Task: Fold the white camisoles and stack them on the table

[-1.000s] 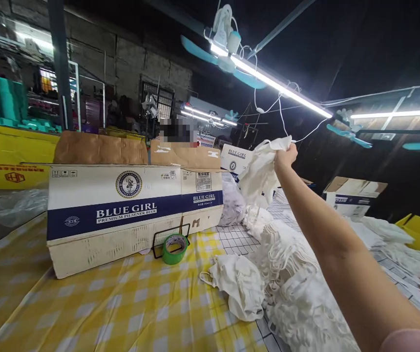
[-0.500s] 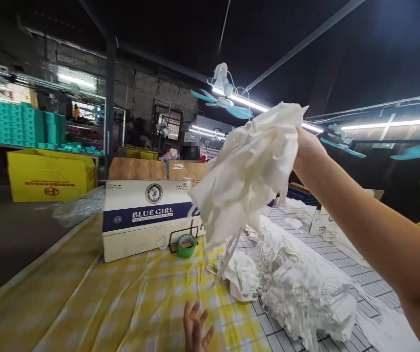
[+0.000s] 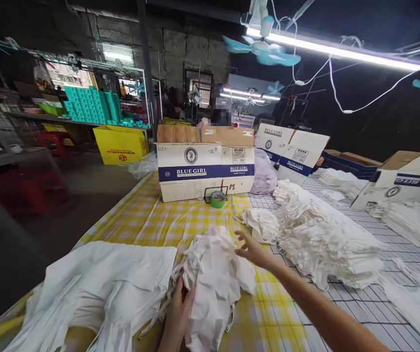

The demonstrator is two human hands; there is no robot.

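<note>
A crumpled white garment with thin straps is in front of me, over the yellow checked cloth. My left hand is closed on its left edge, with some fingers hidden behind the fabric. Just right of the garment's top, my right hand is open with its fingers apart, holding nothing. A spread layer of white garments lies to the left, its loose straps hanging toward me. On the right rises a large heap of white garments, with a smaller bunched white piece beside it.
A white and blue carton stands at the table's back, with a roll of green tape before it. More cartons and a stack of white fabric are at the right. A yellow box sits beyond the table's left edge.
My right hand has come down from high up and let go of the white garment. My left hand now has hold of it. The view has turned left and down, showing the left layer.
</note>
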